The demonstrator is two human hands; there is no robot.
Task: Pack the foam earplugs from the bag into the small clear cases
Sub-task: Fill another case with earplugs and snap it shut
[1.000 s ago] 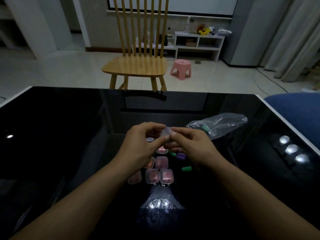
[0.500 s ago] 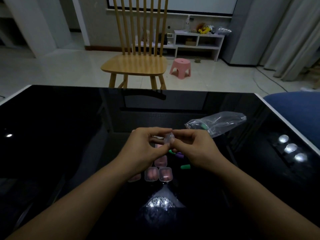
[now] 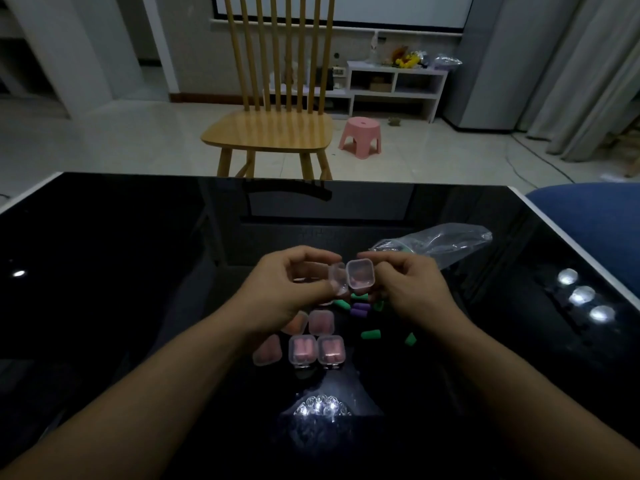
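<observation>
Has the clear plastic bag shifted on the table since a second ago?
No. The clear plastic bag keeps its spot near the black table's right edge.

No writing, label, brand, number or sign can be read anywhere in the view; the clear cases (image 3: pixel 317 348), the plastic bag (image 3: pixel 446 242) and the glossy black tabletop (image 3: pixel 104 254) carry no legible print; the shelf (image 3: pixel 394 86) items are too small and dim to tell.
</observation>
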